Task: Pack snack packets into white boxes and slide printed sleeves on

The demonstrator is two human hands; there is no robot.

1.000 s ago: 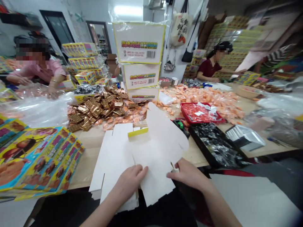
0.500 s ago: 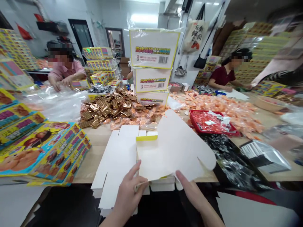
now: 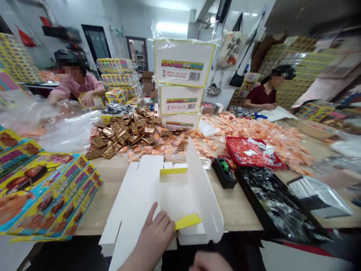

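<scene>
I can pass my right hand [image 3: 210, 261] up the strip of pale wooden worktop [image 3: 239, 210] between the white cardboard box blank [image 3: 141, 199] and the black rectangular tray of silver packets [image 3: 270, 203], but a black tape dispenser [image 3: 224, 173] stands in that strip. The blank's tall upright flap [image 3: 201, 188] walls my left hand [image 3: 153, 241] off from that side.

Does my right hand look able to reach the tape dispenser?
Probably yes: the tape dispenser sits right of the white carton, with nothing visible between it and your right hand.
</scene>
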